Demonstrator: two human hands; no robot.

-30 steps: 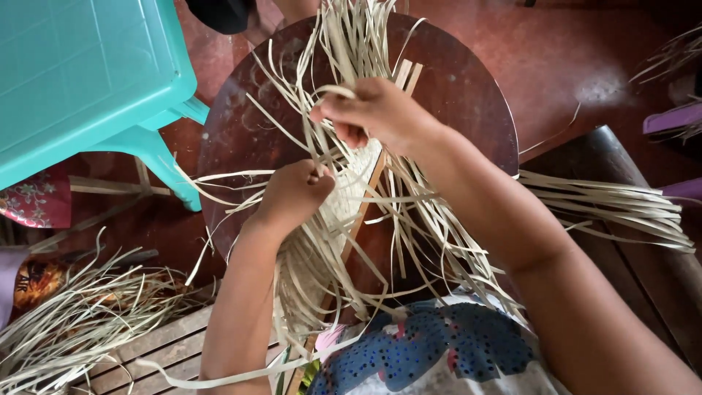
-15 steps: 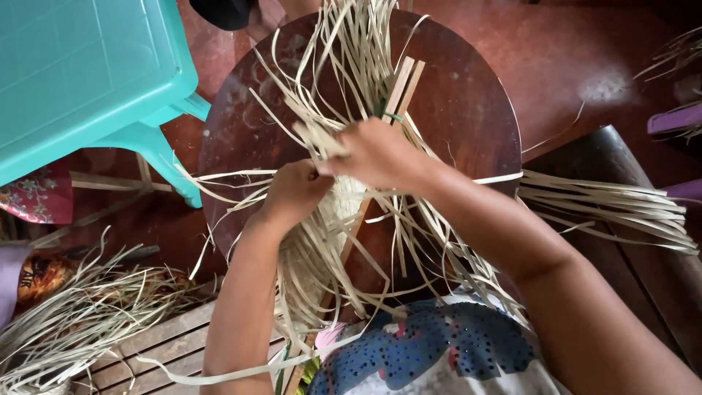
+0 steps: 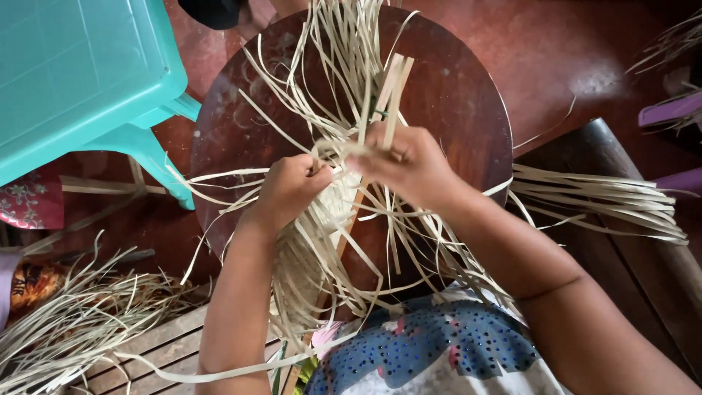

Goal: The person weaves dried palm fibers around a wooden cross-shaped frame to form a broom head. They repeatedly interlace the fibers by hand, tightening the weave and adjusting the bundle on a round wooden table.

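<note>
A bundle of pale straw strips (image 3: 344,80) fans out over a round dark wooden table (image 3: 453,88). A small woven patch (image 3: 338,205) lies at the middle, beside a thin wooden stick (image 3: 349,227). My left hand (image 3: 289,186) pinches strips at the patch's upper left edge. My right hand (image 3: 409,164) is closed on a bent strip just to the right, its fingers folding it towards the left hand. The two hands nearly touch above the weave.
A turquoise plastic stool (image 3: 80,73) stands at the upper left. Loose straw (image 3: 73,322) is heaped at the lower left over wooden slats (image 3: 157,351). More strips (image 3: 599,201) trail right over a dark wooden bench (image 3: 629,241). The floor is red.
My right hand has come down from the upper strips towards the weave and closed in beside the left hand, bending a strip over. The left hand stayed about where it was.
</note>
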